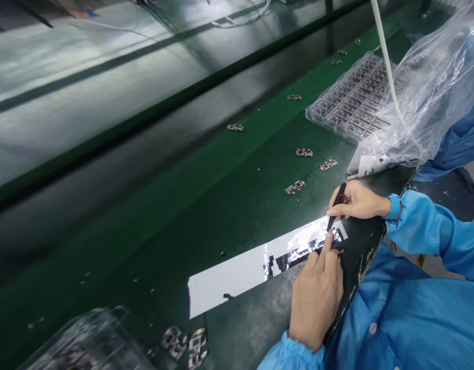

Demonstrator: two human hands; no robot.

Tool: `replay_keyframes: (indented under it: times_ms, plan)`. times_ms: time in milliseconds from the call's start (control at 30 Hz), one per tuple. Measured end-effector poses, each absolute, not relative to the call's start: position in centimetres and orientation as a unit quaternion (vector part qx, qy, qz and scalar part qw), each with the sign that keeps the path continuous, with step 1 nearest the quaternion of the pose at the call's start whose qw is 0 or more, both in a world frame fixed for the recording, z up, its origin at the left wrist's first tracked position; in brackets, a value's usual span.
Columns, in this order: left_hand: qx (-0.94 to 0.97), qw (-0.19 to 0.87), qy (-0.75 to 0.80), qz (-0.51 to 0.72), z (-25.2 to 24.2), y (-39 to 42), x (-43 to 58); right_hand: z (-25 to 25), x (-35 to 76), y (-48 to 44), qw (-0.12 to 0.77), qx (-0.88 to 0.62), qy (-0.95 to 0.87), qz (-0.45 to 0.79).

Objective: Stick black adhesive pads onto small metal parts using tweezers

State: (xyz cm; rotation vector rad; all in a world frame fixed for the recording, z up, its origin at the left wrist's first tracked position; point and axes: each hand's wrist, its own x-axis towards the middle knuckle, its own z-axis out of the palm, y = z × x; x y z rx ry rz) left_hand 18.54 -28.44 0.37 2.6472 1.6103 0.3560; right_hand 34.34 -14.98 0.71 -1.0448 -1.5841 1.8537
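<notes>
A long white strip (237, 272) carrying small dark foil-like stickers lies on the green bench near its front edge. My left hand (317, 293) rests on the strip's right end, its forefinger stretched out and pressing down by the stickers. My right hand (356, 201) pinches black tweezers (336, 204), whose tip touches the strip just beside my left forefinger. Both arms wear blue sleeves.
Several small circuit parts (298, 186) lie scattered on the green bench (183, 216). A clear tray of parts (348, 103) sits at the back right, partly under a clear plastic bag (425, 97). A white cable (385, 61) hangs down there. More parts (186, 344) lie at the front left.
</notes>
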Motion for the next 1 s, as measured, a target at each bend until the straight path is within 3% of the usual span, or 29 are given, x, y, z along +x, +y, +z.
replay_keyframes:
  times_ms: [333,433,533,667,1000]
  plan:
    - [0.831,0.083,0.534,0.133,0.4,-28.5,18.5,0.4,34.4,-15.2,0.304,-0.401,-0.511,0.697]
    - [0.746,0.229,0.586,0.217,0.8,-28.3,17.7,0.5,34.4,-14.9,0.33,-0.412,-0.476,0.704]
    - [0.536,0.424,0.651,0.329,1.4,-28.0,16.7,0.7,34.0,-14.8,0.357,-0.413,-0.431,0.718]
    - [0.301,0.61,0.613,0.401,1.5,-27.5,15.7,0.8,32.4,-15.7,0.347,-0.38,-0.419,0.748]
    - [0.167,0.651,0.598,0.437,1.4,-27.0,15.7,0.4,30.4,-17.1,0.309,-0.379,-0.441,0.753]
